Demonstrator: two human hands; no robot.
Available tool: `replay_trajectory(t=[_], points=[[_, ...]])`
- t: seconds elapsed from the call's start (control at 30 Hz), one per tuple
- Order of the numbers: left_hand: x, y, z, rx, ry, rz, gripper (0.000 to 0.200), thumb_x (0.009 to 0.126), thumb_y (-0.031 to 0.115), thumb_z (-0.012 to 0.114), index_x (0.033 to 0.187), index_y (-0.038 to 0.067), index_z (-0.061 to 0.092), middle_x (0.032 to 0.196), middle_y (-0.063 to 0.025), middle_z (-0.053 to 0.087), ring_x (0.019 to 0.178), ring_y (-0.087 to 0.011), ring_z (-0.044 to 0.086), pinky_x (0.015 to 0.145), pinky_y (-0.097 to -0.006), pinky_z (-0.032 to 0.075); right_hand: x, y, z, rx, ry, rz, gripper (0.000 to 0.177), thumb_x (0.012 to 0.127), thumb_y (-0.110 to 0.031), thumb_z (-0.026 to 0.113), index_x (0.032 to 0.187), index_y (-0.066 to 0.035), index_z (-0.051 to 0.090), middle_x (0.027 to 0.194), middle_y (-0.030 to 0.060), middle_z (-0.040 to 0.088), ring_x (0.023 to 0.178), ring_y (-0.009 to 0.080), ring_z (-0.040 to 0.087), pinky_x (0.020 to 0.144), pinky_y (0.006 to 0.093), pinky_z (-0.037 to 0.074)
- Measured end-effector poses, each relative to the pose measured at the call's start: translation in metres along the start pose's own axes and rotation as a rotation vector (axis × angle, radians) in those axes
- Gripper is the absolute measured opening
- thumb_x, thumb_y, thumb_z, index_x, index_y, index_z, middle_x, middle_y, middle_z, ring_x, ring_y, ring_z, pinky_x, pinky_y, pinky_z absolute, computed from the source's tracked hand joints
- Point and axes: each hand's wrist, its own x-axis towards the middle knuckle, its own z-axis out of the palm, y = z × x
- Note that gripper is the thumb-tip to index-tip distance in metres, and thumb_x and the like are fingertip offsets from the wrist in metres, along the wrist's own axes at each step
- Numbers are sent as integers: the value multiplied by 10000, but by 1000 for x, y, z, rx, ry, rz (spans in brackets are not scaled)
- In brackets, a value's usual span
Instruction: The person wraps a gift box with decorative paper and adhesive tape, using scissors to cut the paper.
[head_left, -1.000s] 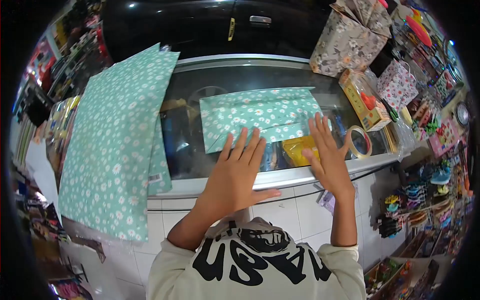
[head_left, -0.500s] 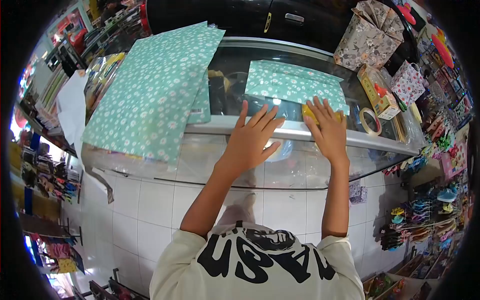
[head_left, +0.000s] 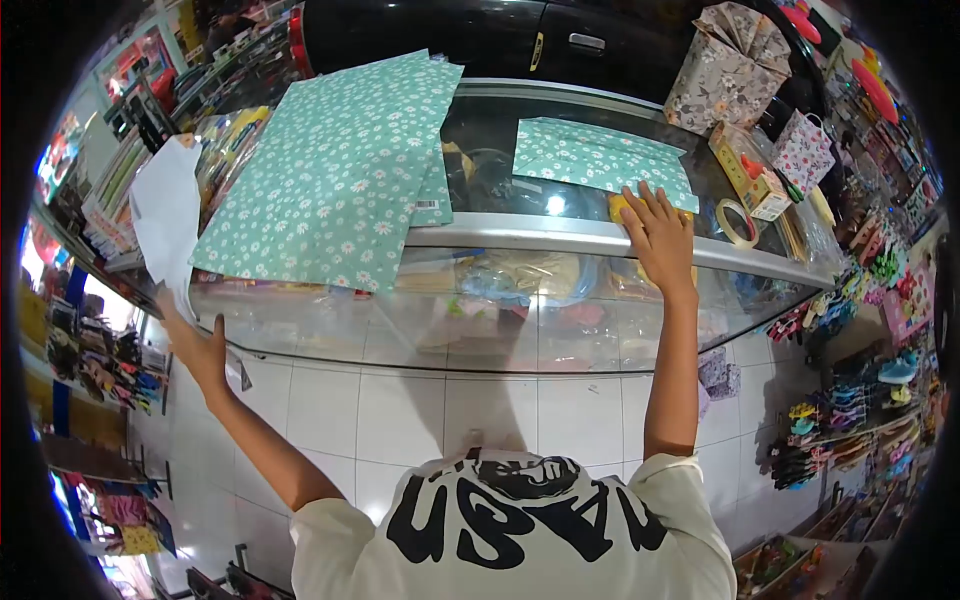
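My left hand [head_left: 195, 348] is at the lower tip of a white sheet [head_left: 166, 215] that hangs at the counter's left end. Its thumb stands apart from the fingers, which partly blend with the sheet. My right hand [head_left: 660, 235] lies flat with fingers extended on the front edge of the glass counter [head_left: 480, 228]. Its fingertips touch the folded green floral paper [head_left: 600, 155] and a yellow item [head_left: 622, 208]. Large green floral sheets [head_left: 320, 170] cover the left part of the counter, a barcode label near their right edge.
Right of my right hand are a tape roll [head_left: 737, 222], a yellow-red box [head_left: 748, 175] and scissors [head_left: 790, 188]. Behind them stand a floral gift bag [head_left: 725, 75] and a smaller one [head_left: 803, 150]. A black car [head_left: 480, 35] is beyond the counter. Racks of goods line both sides.
My left hand has moved from the counter's front edge, beside the folded paper, far left to the white sheet's lower end. My right hand stays nearly in place. The view has shifted slightly.
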Motion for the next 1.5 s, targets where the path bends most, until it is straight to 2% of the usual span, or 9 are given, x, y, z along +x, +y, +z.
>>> replay_trajectory(t=[0.13, 0.23, 0.4, 0.6, 0.83, 0.93, 1.17, 1.27, 1.5], points=[[7, -39, -4, -143, -296, -330, 458, 929, 104, 550, 1375, 25, 476, 1375, -187, 517, 1314, -311, 460, 1041, -359, 382, 0, -2, 0, 17, 18, 11, 432, 976, -449, 418, 1322, -251, 585, 1441, 53, 485, 1370, 290, 386, 1091, 511, 254], [16, -84, -20, -176, -23, -387, 392, 1015, 194, 415, 1348, 9, 507, 1346, -184, 548, 1249, -291, 526, 1015, -343, 406, -1, -7, -1, 1, 25, 37, 421, 983, -432, 411, 1318, -251, 590, 1435, 51, 491, 1372, 287, 382, 1087, 497, 255], [96, -16, -51, -393, 194, -177, 438, 1016, 253, 417, 1367, 0, 487, 1322, -172, 573, 1188, -260, 560, 1002, -342, 411, -1, -8, -1, -12, 34, 43, 414, 991, -416, 398, 1326, -256, 583, 1437, 50, 490, 1367, 284, 389, 1085, 476, 257], [191, 49, 41, 79, -219, -41, 409, 969, 198, 445, 1367, 133, 513, 1295, -106, 598, 1157, -373, 564, 973, -478, 439, -3, -12, -2, -40, 10, 78, 413, 999, -392, 383, 1349, -259, 557, 1448, 31, 479, 1379, 259, 377, 1094, 459, 238], [211, 47, 130, 540, -418, 510, 415, 994, 281, 399, 1373, 146, 499, 1437, -65, 478, 1349, -274, 416, 1080, -696, 147, -5, -11, 2, -4, 67, 61, 401, 991, -400, 408, 1313, -249, 592, 1423, 50, 504, 1352, 283, 407, 1086, 460, 254], [206, 33, 141, 456, -748, 286, 499, 1008, 404, 312, 1409, 150, 466, 1481, -74, 425, 1388, -280, 359, 1092, -691, 98, -5, -10, 4, -14, 76, 49, 396, 982, -386, 426, 1320, -253, 584, 1420, 52, 507, 1352, 282, 408, 1083, 459, 256], [196, 27, 130, 268, -892, 151, 620, 1005, 520, 208, 1497, 160, 319, 1563, -88, 274, 1451, -306, 214, 1120, -648, 9, -6, -14, 2, 21, 65, 72, 409, 973, -406, 431, 1316, -244, 582, 1425, 58, 499, 1361, 297, 389, 1086, 529, 235], [192, 78, 101, 247, -822, 101, 621, 1006, 522, 240, 1512, 162, 276, 1581, -75, 228, 1456, -314, 191, 1131, -630, 18, -6, -15, -2, 37, 39, 79, 413, 973, -411, 430, 1319, -242, 578, 1431, 59, 493, 1369, 298, 377, 1089, 531, 232], [60, 261, -25, -290, -716, 531, 659, 844, 252, 697, 1435, 150, 424, 1511, -114, 366, 1423, -350, 273, 1165, -563, 90, -6, -17, -12, 66, -35, 66, 482, 965, -498, 432, 1344, -225, 550, 1463, 63, 452, 1391, 297, 345, 1105, 563, 193]])
